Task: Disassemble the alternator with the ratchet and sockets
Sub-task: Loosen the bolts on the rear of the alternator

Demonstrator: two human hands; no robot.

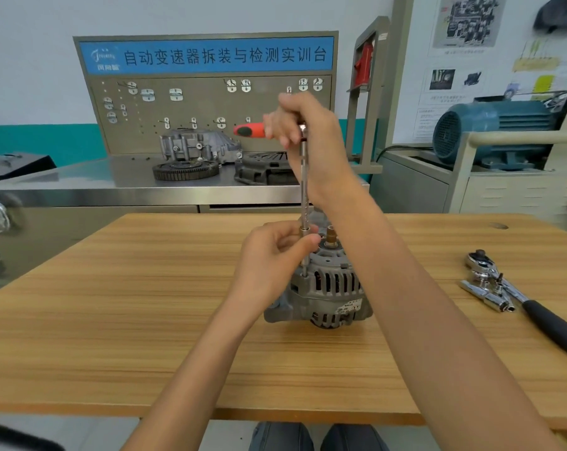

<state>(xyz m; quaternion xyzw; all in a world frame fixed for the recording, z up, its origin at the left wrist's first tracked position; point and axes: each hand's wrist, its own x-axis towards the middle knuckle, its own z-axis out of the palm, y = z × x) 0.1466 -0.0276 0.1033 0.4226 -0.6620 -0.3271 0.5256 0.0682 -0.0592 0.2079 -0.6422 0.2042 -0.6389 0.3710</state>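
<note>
Bare forearms with no sleeves, dark trousers [318, 437] at the knees

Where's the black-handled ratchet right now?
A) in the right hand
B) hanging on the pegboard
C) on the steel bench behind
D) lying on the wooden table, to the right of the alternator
D: the black-handled ratchet lies on the wooden table to the right of the alternator, while the right hand holds a red-handled ratchet.
</note>
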